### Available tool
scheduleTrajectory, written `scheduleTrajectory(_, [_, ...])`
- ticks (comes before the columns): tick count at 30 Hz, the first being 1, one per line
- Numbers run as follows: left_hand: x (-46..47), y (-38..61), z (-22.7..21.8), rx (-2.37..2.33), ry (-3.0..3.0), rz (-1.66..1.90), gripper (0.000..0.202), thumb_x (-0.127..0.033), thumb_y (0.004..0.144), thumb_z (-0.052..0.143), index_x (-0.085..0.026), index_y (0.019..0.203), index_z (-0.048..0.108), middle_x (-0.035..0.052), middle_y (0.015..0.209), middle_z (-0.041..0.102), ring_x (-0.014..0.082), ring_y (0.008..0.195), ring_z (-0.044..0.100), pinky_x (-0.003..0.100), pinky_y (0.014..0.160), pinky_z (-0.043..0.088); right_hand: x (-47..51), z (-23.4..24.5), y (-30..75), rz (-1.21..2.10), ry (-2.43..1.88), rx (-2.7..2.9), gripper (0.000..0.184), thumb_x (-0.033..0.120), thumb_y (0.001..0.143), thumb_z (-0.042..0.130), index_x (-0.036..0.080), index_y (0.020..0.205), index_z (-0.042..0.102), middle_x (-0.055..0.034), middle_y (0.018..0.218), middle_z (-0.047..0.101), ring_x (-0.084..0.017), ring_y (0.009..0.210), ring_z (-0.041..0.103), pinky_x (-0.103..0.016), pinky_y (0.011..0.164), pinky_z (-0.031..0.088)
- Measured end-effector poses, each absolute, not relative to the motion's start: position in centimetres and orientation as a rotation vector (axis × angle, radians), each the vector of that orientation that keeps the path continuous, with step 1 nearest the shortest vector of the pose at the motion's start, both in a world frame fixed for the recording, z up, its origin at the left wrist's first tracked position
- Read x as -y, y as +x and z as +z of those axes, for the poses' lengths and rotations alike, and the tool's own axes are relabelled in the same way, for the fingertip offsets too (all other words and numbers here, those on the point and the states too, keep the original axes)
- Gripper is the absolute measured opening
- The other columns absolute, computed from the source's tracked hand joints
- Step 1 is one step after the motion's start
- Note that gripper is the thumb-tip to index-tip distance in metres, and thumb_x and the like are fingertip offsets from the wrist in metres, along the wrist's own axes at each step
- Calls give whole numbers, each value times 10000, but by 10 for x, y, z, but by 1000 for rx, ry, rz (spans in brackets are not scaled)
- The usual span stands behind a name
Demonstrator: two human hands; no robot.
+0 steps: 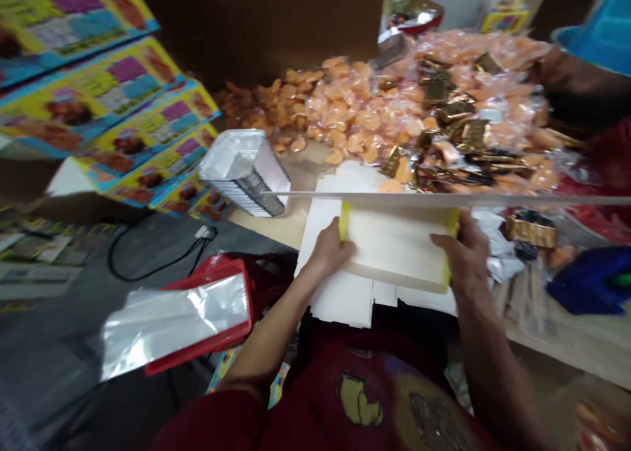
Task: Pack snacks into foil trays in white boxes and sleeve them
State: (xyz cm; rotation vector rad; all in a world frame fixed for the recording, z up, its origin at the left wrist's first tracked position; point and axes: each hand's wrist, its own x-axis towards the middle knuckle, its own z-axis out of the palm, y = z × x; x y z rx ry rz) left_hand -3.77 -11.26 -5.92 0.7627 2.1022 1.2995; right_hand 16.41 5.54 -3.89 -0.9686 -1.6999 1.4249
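My left hand (327, 248) grips the left end of a shallow cardboard box (394, 244), with the thumb on its yellow edge. The box is white inside and yellow at its ends. My right hand (465, 248) is closed around the right end, thumb inside and the other fingers hidden behind. Underneath lie flat white cardboard sheets (342, 300), spread on the table before my body. Just beyond the box is a heap of orange pieces in clear wrappers (345, 102), mixed with gold sachets (446, 112).
Nested foil trays (246, 168) stand to the left, beside stacked printed boxes (133, 142). Lower left, a red tray (244, 293) carries clear plastic bags (182, 323). A dark blue container (591, 280) sits at the right. A thin pale strip (444, 200) crosses the view.
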Motion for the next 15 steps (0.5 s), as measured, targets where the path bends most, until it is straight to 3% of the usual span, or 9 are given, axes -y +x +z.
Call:
scheduleTrajectory(4, [128,-49,-56,-2234,967,1005,484,-255,709,634,-182,1184,582,12,791,601,213,679,552,320,660,420,-57,-52,146,1445,-1045,1826,441,324,804,542,216,1228,598,-39,974,716,-214,812,641,-321,695,529])
scheduleTrajectory(10, [120,-67,-56,-2605,1046,347,458,-359,838,527,-150,1244,560,82,836,637,316,754,648,382,666,453,-58,-39,167,1167,-1045,2290,588,343,985,508,154,1540,456,-161,1292,648,-265,1090,652,-413,986,537])
scheduleTrajectory(15, [89,-53,-49,-2541,1148,352,385,-420,902,501,-172,1177,608,100,894,689,308,796,680,380,698,497,-63,-20,244,558,-1455,2444,443,147,978,425,91,1379,603,-231,1294,644,-324,1175,644,-451,1021,507])
